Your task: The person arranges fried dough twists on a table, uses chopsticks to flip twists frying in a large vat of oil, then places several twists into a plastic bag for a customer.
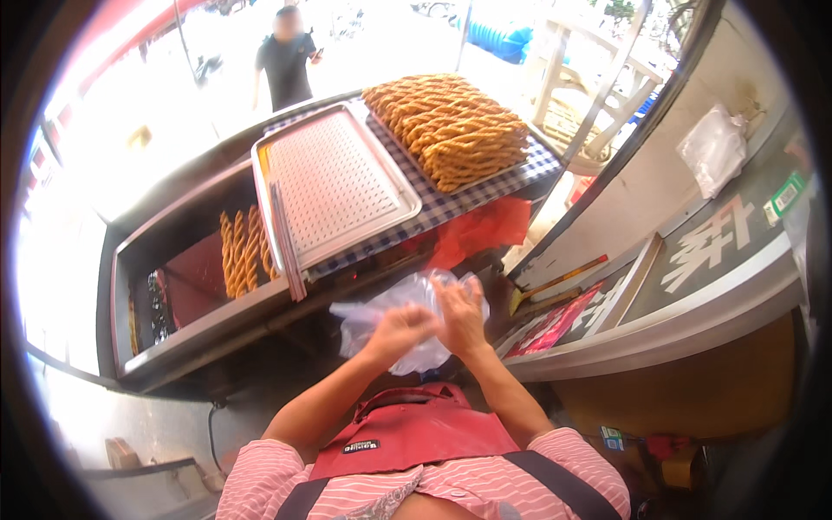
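A thin, translucent plastic bag (409, 354) hangs crumpled in front of my red apron. My left hand (402, 331), blurred, is curled against the near side of the bag. My right hand (460, 313) is raised at its right part, with the bag's film between and behind the fingers. Exactly how the fingertips pinch the film is too blurred to see. Beyond both hands is a perforated metal tray (341, 182), with long chopsticks (286, 240) lying along its left edge.
Fried dough twists (448, 130) are stacked on a checked cloth (422, 227). Several more twists (240, 253) stand in a metal-rimmed fryer or case (195, 354) at left. A red plastic bag (481, 227) hangs below the counter. A brush (559, 283) lies right. A person (284, 65) stands beyond.
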The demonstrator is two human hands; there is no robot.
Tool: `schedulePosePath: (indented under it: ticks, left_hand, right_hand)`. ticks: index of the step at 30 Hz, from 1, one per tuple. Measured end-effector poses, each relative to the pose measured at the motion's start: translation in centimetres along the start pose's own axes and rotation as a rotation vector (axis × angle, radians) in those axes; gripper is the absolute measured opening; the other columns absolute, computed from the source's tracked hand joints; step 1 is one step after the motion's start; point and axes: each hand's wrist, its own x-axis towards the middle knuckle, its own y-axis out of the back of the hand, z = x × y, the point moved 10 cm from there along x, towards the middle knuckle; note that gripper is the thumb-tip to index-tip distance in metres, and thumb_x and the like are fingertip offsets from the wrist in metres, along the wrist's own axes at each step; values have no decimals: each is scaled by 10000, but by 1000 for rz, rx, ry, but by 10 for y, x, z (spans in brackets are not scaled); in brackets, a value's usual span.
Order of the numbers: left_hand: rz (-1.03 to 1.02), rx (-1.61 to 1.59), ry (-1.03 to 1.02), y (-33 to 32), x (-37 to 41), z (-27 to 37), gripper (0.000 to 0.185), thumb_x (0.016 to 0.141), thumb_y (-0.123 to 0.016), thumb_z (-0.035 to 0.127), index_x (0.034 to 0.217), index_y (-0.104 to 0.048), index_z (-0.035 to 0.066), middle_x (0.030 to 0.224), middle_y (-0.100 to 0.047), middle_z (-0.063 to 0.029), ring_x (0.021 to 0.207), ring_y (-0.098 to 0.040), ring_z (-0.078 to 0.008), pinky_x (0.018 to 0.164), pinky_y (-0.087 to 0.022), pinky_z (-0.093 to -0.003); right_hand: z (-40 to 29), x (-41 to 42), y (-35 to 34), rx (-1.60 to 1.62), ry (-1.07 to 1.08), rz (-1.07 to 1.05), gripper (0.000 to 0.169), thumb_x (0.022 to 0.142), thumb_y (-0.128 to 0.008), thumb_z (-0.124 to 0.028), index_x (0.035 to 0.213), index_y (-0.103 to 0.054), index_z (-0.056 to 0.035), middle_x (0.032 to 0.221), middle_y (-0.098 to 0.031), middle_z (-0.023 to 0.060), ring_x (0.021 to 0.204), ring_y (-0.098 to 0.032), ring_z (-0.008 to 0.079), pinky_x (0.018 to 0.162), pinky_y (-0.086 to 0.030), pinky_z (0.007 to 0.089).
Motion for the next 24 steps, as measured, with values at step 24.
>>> schedulePosePath:
  ticks: [24]
  left_hand:
    - [823,1085,203,155,-104,-130,269,666,-591,70,933,-623,47,1008,-610,-123,971,-565,-329,848,-450,-432]
  right_hand:
    - [122,-162,-88,182,-664,-450,272,782,-524,-149,991,-686,-86,906,-650,207,900,-625,375,813,-485,446]
